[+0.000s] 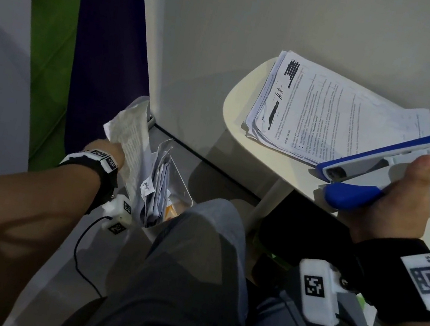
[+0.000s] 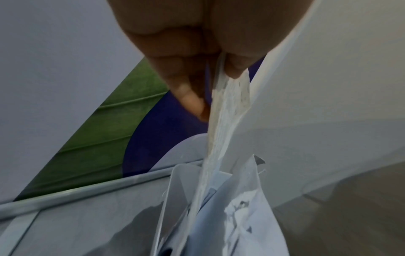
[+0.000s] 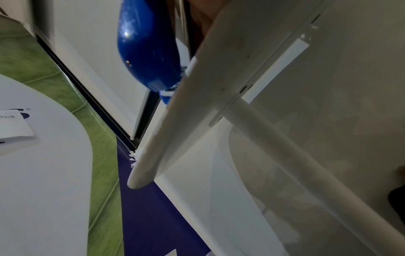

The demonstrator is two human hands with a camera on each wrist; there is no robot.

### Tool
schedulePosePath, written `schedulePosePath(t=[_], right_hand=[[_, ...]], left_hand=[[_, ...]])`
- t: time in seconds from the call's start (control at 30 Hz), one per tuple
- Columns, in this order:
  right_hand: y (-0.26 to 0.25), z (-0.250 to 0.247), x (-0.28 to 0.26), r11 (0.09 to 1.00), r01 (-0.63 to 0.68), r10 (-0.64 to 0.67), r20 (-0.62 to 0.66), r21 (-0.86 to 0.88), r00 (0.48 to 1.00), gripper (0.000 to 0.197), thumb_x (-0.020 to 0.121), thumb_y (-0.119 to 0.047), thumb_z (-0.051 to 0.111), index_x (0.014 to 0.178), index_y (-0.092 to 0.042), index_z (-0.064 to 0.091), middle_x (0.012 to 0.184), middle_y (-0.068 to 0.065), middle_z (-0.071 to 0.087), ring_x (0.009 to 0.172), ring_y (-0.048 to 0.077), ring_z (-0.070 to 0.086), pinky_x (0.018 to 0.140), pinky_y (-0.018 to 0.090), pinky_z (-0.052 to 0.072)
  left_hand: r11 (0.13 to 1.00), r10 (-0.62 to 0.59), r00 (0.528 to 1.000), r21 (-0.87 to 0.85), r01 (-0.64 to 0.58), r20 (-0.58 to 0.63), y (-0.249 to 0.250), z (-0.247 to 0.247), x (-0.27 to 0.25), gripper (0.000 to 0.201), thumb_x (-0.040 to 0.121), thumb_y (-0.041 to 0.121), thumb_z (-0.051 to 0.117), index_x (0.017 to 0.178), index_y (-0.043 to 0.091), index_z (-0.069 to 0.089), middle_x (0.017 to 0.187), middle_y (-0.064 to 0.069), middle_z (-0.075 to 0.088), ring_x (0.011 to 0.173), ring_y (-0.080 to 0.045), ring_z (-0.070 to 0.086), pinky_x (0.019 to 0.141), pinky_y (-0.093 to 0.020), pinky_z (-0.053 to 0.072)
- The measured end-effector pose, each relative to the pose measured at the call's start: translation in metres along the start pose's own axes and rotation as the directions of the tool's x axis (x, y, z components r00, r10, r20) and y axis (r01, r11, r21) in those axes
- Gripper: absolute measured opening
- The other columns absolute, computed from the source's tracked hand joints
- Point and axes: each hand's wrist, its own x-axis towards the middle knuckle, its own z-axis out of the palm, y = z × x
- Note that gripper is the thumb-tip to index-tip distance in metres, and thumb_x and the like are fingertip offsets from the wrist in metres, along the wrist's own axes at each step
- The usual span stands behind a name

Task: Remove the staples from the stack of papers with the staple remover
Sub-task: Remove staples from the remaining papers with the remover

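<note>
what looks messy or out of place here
The stack of papers on the small table is fanned and askew, its sheets out of line. The bin on the floor is crammed with crumpled paper, and the left hand pinches another sheet over it.

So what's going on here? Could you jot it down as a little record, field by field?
left hand: pinches a sheet of paper over the bin
bin: white, on the floor beside the person's knee, stuffed with papers
right hand: grips the blue and white staple remover
stack of papers: lies on the small table, untouched by either hand
staples: too small to see
</note>
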Motion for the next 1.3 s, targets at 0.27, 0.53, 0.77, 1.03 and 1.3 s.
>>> schedulePosePath(t=[0.27,0.53,0.77,1.03,1.3], right_hand=[[0.003,-0.006,0.007,0.997,0.034,-0.034,0.007,-0.076,0.999,0.037,0.098,-0.051,0.037,0.122,-0.029,0.056,0.113,-0.005,0.072,0.102,0.016,0.07,0.094,0.048,0.054],[0.006,-0.007,0.01,0.997,0.017,-0.016,0.004,-0.074,1.0,0.034,0.1,-0.05,0.036,0.118,-0.028,0.056,0.107,-0.008,0.072,0.096,0.012,0.072,0.08,0.037,0.058],[0.006,-0.01,0.013,0.996,0.016,-0.014,0.019,-0.084,1.0,0.036,0.096,-0.054,0.038,0.118,-0.03,0.056,0.113,-0.005,0.071,0.102,0.015,0.07,0.092,0.047,0.055],[0.006,-0.007,0.011,0.999,0.027,-0.026,0.016,-0.044,1.0,0.033,0.099,-0.05,0.038,0.118,-0.029,0.055,0.114,-0.004,0.071,0.102,0.016,0.07,0.092,0.047,0.055],[0.004,-0.005,0.005,0.998,0.051,-0.05,0.052,-0.028,0.997,0.065,0.078,-0.07,0.057,0.125,-0.025,0.055,0.119,0.001,0.07,0.105,0.019,0.069,0.084,0.041,0.057]], left_hand=[[0.926,0.216,0.973,0.301,-0.23,0.08,0.004,0.001,-0.012,0.09,0.088,0.006,0.049,0.143,0.047,-0.01,0.088,-0.018,0.056,0.065,-0.029,0.056,0.059,-0.037,0.046],[0.901,0.325,0.945,0.293,-0.319,0.026,0.008,-0.003,-0.008,0.05,0.082,-0.007,0.041,0.122,0.024,0.034,0.073,-0.008,0.044,0.054,-0.023,0.047,0.044,-0.026,0.036],[0.818,0.3,0.915,0.422,-0.392,0.27,0.003,0.011,-0.007,0.04,0.085,-0.001,0.051,0.117,0.019,0.041,0.084,-0.006,0.051,0.067,-0.022,0.052,0.052,-0.027,0.041],[0.603,0.122,0.85,0.641,-0.474,0.513,-0.007,0.029,-0.003,0.064,0.092,0.046,0.049,0.147,0.026,0.024,0.149,-0.01,0.034,0.131,-0.028,0.04,0.107,-0.035,0.034],[0.709,0.255,0.81,0.467,-0.528,0.528,0.043,0.029,-0.037,0.06,0.094,0.032,0.053,0.147,0.021,0.027,0.148,-0.01,0.037,0.129,-0.026,0.043,0.103,-0.031,0.036]])
